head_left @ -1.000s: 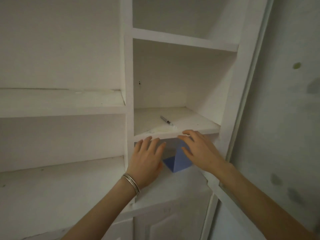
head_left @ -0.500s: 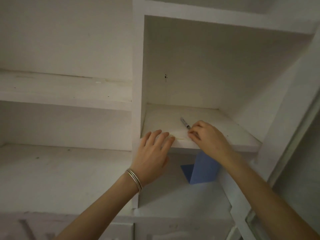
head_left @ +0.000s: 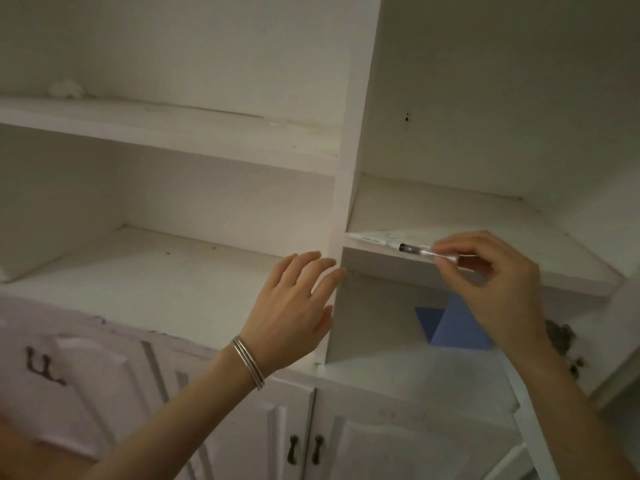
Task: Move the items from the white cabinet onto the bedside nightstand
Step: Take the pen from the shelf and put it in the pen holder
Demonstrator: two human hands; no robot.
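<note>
right grip point(head_left: 497, 289): fingertip pinch on pen point(head_left: 391, 243) end | left grip point(head_left: 292, 311): open, empty | risk: far tip snags shelf edge point(head_left: 571, 284), pen twists out, drops

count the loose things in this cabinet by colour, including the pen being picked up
white: 2, the pen pinched by the right hand, and a small lump on the upper left shelf, too blurred to identify
blue: 1, the folded piece on the lower right shelf
total: 3
</note>
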